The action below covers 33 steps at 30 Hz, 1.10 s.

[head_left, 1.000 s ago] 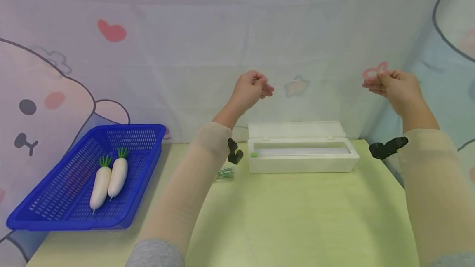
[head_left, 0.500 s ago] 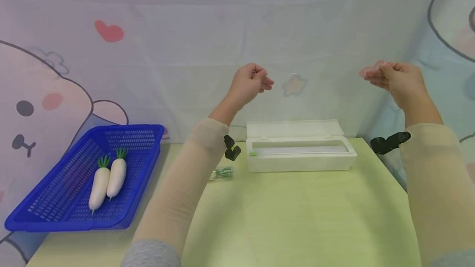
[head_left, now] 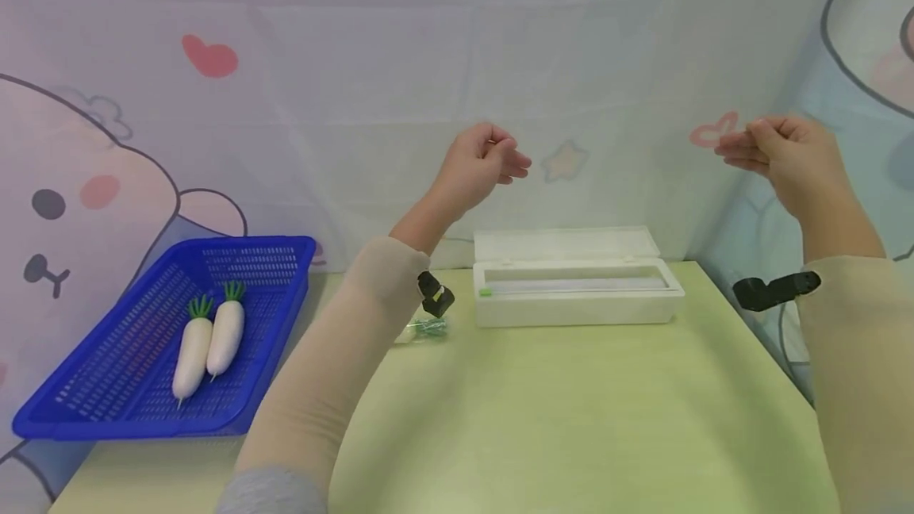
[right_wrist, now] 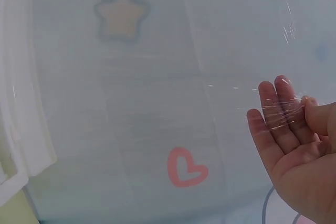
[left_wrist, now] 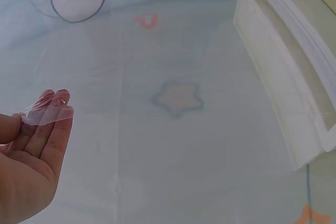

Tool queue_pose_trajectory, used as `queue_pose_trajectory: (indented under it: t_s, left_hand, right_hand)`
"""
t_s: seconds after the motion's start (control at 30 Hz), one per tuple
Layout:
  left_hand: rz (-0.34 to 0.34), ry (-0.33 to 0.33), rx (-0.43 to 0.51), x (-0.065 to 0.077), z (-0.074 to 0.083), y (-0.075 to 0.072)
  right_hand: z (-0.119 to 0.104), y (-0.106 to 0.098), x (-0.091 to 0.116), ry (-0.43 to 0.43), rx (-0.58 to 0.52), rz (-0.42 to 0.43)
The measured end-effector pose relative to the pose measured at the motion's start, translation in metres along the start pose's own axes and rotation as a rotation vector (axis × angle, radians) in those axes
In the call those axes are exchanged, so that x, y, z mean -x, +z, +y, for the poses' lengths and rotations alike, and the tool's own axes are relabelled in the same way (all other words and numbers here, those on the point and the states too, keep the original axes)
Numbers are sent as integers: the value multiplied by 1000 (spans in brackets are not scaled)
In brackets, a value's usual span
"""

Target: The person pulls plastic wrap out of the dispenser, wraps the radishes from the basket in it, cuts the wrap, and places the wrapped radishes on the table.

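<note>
We are seeing soft, even light in the head view, with faint, blurry-edged shadows spreading across the pale green table [head_left: 571, 419]. In both wrist views we are getting a dimmer, greyer picture. We are catching thin white glints on the clear film [left_wrist: 52, 115], and, at the left wrist view's edge, the white box [left_wrist: 274, 72] is appearing bowed.

Arms [head_left: 343, 355] [head_left: 857, 371] outstretched, hands [head_left: 473, 163] [head_left: 800, 163] raised well apart, pinching
</note>
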<state>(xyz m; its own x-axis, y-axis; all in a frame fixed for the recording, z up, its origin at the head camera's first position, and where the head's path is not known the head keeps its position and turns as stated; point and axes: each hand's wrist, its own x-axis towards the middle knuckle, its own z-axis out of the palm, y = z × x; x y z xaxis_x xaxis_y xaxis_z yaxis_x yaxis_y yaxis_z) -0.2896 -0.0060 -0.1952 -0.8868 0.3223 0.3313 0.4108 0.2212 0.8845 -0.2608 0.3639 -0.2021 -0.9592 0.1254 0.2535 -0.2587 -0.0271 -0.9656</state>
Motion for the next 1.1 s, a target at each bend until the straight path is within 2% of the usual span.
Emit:
queue_pose_trajectory:
  t_s: [0.23,0.37,0.47,0.53,0.6,0.7,0.8,0.97,1.1]
  left_hand:
    - [-107,73,55,29,2,6]
    - [-169,115,56,49,3,10]
    - [-196,186,-26,67,3,13]
    - [-204,260,-91,79,3,15]
    - [-215,337,-140,90,1,17]
    - [-241,411,-155,106,-4,21]
    - [-295,384,-137,124,-10,25]
    - [-403,229,-103,149,-28,33]
    - [-463,135,-88,166,-47,41]
  right_hand:
    - [10,-16,30,-108,-58,-38]
    - [20,-26,52,-228,-87,-102]
    - [32,-33,68,-350,-104,-157]
    - [40,-38,79,-416,-151,-211]
    - [49,-45,89,-461,-203,-280]
    - [63,-58,102,-490,-247,-399]
    - [76,-69,116,-479,-204,-500]
    - [101,-83,136,-475,-166,-637]
    - [123,-93,156,-434,-103,-654]
